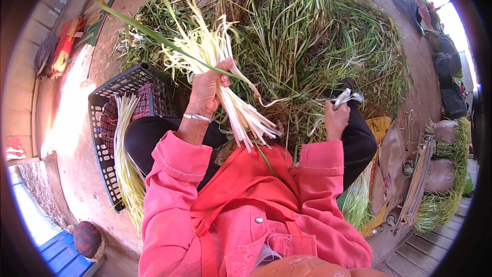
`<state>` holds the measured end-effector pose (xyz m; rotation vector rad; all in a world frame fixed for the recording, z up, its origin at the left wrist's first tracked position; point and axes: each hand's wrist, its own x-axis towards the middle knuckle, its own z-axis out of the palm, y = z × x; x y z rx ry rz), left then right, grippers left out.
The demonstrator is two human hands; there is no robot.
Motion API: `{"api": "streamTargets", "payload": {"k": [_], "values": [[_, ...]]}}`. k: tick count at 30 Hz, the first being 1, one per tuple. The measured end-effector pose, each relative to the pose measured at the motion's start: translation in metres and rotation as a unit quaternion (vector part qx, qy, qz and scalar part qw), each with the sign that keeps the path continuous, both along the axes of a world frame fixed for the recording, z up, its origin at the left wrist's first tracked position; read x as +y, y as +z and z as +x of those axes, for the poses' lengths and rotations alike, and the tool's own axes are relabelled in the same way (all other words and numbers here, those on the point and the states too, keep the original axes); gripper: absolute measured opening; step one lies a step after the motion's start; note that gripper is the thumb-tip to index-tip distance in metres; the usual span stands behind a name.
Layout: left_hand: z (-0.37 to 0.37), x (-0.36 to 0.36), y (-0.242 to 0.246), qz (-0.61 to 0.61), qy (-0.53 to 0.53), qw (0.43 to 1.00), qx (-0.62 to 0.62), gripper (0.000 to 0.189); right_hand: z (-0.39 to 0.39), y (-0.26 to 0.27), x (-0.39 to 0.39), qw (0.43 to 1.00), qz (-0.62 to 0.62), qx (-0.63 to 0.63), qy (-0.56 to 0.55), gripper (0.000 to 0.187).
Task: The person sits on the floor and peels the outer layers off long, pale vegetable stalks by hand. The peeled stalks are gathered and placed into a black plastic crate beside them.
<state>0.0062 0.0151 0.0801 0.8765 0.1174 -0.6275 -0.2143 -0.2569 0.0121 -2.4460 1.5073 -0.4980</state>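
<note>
My left hand is closed around a bunch of blanched shoots, perhaps garlic chives. Their white stem ends point down toward my lap, and the curly yellow tips fan out above my fist. One long green leaf lies slantwise across that hand. Over my right knee, my right hand grips some whitish strips, which look like peeled sheaths. A large heap of green stalks spreads over the floor before me. My red apron lies beneath the stem ends.
At my left stands a black plastic crate with plaid cloth and pale shoots hanging over its edge. More pale shoots lie by my right leg. A cart bears bundled greens at far right. A blue stool stands lower left.
</note>
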Motion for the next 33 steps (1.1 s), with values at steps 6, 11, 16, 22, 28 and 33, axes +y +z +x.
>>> {"api": "streamTargets", "payload": {"k": [6,11,16,22,28,33], "values": [[-0.012,-0.007,0.008,0.011,-0.071,0.997,0.017,0.022,-0.009,0.102,0.025,0.779,0.465,-0.387,0.164,0.026],[-0.027,-0.017,0.01,0.041,-0.111,0.992,-0.044,0.027,0.058,0.092,0.079,0.794,0.423,-0.207,0.385,0.021],[-0.029,-0.012,0.009,0.031,-0.13,0.99,-0.043,0.021,0.097,0.064,0.127,0.809,0.32,-0.166,0.464,0.018],[-0.025,-0.012,0.009,0.032,-0.11,0.993,-0.003,0.023,0.079,0.057,0.118,0.833,0.326,-0.209,0.395,0.026],[-0.036,-0.017,0.009,0.063,-0.118,0.989,-0.064,0.02,0.085,0.062,0.13,0.851,0.268,-0.216,0.396,0.017],[-0.041,-0.02,0.003,0.132,-0.066,0.988,-0.05,0.013,0.084,0.07,0.134,0.781,0.401,-0.317,0.36,0.019]]}}
